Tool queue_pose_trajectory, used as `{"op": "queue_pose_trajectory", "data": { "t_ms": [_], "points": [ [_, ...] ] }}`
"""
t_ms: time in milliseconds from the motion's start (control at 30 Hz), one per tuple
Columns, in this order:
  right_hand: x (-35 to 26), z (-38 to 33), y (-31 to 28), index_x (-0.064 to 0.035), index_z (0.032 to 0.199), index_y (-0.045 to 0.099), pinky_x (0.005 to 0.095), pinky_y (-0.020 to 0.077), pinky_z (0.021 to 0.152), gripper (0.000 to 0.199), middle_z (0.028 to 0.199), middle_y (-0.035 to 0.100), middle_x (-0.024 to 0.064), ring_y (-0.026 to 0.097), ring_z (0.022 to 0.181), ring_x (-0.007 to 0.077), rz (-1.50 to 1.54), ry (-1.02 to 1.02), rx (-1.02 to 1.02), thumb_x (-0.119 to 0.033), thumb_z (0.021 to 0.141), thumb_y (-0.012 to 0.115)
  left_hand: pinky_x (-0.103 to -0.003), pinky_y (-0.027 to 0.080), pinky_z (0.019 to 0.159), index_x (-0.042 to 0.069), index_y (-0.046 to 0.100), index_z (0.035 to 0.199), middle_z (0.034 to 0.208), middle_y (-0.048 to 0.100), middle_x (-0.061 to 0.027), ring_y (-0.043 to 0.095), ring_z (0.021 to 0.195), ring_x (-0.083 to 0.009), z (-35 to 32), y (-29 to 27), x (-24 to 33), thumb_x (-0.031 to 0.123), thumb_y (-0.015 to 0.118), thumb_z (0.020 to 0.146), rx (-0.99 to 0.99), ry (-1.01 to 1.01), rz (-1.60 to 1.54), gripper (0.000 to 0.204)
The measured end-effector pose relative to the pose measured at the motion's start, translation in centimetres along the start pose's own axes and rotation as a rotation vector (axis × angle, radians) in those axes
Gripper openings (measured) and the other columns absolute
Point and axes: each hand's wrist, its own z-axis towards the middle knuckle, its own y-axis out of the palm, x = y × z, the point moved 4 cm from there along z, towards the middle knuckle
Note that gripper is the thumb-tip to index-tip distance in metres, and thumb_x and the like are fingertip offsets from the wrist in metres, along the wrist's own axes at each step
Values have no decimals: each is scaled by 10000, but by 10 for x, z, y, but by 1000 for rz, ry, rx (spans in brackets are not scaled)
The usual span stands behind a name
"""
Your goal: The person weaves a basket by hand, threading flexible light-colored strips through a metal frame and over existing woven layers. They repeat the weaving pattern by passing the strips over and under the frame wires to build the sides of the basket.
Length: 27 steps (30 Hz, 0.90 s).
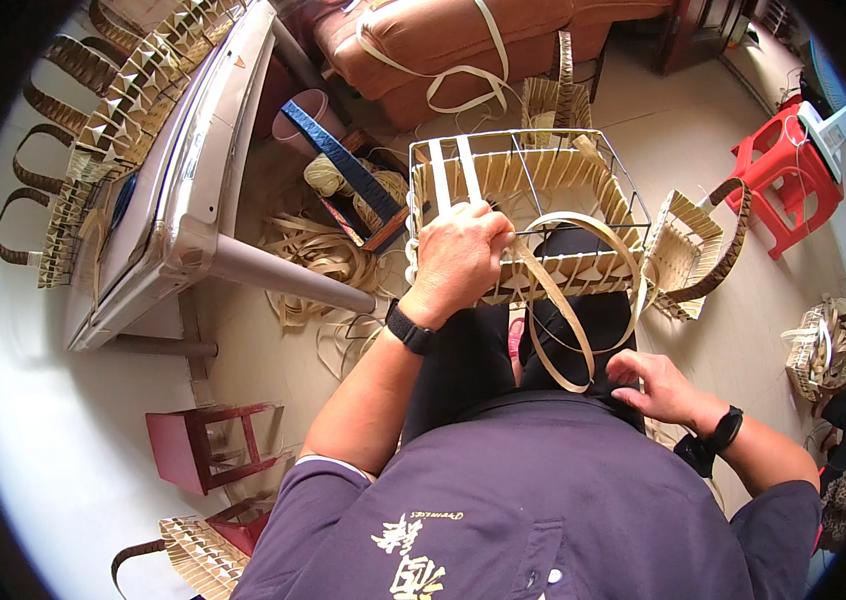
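In the middle of the frame the left hand [458, 255] is closed over the near rim of a half-woven pale bamboo-strip basket built inside a grey wire frame [583, 185], and the fingers are curled tight around the rim. The basket rests on the person's lap, a little above the centre. A long loose tan bamboo strip [563, 320] makes a big loop from the basket front down to the lower right. There the right hand [658, 385] pinches the end of the strip between thumb and fingers, close to the dark shirt. Both wrists carry a black watch band. At the right of the basket lies a finished woven basket with brown handle [688, 250]. A red plastic stool [788, 170] stands in the upper right
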Motion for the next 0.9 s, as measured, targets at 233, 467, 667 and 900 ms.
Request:
{"op": "queue_pose_trajectory", "data": {
  "t_ms": [233,467,667,900],
  "points": [
    [-15,37,20,-167,1526,690,454,582,1128,660,1444,697,116,667,1336,372,-267,-472,-98,14,902,807,-468,573,809,105,789,931,941,706,-87,721,944,-341,-1,1,-2,222,766,992,-12,-23,10,134],
    [-47,85,43,-115,1506,657,485,540,1187,531,1625,576,222,584,1463,433,-338,-644,-10,20,994,631,-481,574,827,106,793,923,946,700,-92,716,958,-344,-6,3,2,225,768,990,-26,-28,-21,139],
    [-37,127,55,-92,1615,614,420,598,1031,545,1257,760,123,736,1131,242,-11,-431,120,-43,1075,672,-489,573,836,101,786,917,941,699,-99,715,959,-354,-7,6,0,224,765,989,-17,-21,-11,144],
    [-22,148,64,-95,1703,529,333,567,1014,603,1210,717,16,699,1036,143,875,-83,-267,-186,1133,704,-481,574,824,102,786,912,933,702,-95,718,948,-344,-8,8,-2,226,765,988,-23,-31,-15,148]
  ]
}}
